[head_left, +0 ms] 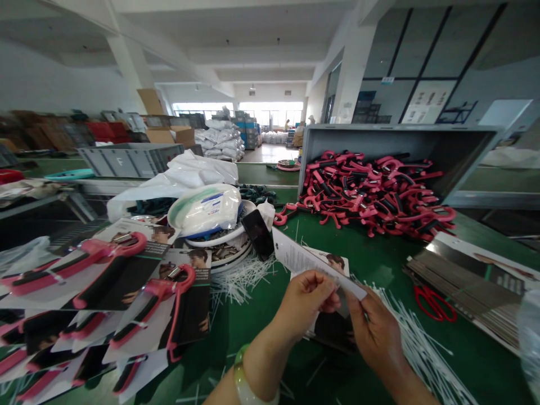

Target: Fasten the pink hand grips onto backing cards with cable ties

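Evidently the white printed card (pixel 295 253) tilts above the green table (pixel 248 320) so both faces can be reached: the fingers of the right hand (pixel 379 329) pinch its near end, while those of the left hand (pixel 301 301) curl against it, clamped on what I can't tell. Beyond the card, a grey plastic crate (pixel 358 140) opens forward, presumably letting pink-and-black pliers (pixel 371 194) spill within reach.
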`<state>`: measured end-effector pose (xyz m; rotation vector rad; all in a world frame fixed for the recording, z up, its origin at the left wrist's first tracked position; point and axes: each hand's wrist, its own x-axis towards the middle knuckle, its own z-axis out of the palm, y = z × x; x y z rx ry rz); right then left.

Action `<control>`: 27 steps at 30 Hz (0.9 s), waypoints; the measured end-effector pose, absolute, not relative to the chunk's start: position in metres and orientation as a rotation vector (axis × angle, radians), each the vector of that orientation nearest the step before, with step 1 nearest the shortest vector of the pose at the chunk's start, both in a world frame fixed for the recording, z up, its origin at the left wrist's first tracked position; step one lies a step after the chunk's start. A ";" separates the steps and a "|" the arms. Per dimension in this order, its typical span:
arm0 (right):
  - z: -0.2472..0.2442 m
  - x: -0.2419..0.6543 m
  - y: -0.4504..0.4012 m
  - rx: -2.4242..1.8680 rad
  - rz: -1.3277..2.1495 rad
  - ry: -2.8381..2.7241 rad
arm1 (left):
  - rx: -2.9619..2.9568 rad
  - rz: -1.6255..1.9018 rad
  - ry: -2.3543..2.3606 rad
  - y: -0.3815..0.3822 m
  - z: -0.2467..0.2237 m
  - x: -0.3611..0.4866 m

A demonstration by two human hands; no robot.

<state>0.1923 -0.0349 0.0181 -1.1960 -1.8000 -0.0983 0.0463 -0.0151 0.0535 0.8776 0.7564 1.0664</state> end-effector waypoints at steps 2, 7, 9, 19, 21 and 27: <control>0.018 0.192 -0.036 -1.150 -0.150 -1.849 | 0.861 1.116 0.750 -0.016 0.053 0.048; 0.013 0.189 -0.037 -1.043 -0.336 -1.979 | 0.782 1.354 0.796 -0.020 0.045 0.049; 0.011 0.187 -0.038 -1.028 -0.423 -2.031 | 0.774 1.434 0.813 -0.023 0.044 0.046; 0.001 0.174 -0.037 -1.071 -0.569 -2.229 | 0.962 1.263 1.091 -0.021 0.020 0.006; 0.000 0.175 -0.038 -1.075 -0.471 -2.254 | 0.994 1.298 1.110 -0.014 0.003 0.003; -0.006 0.229 -0.019 -1.241 -0.301 -2.204 | 1.473 1.260 1.468 -0.001 -0.024 -0.004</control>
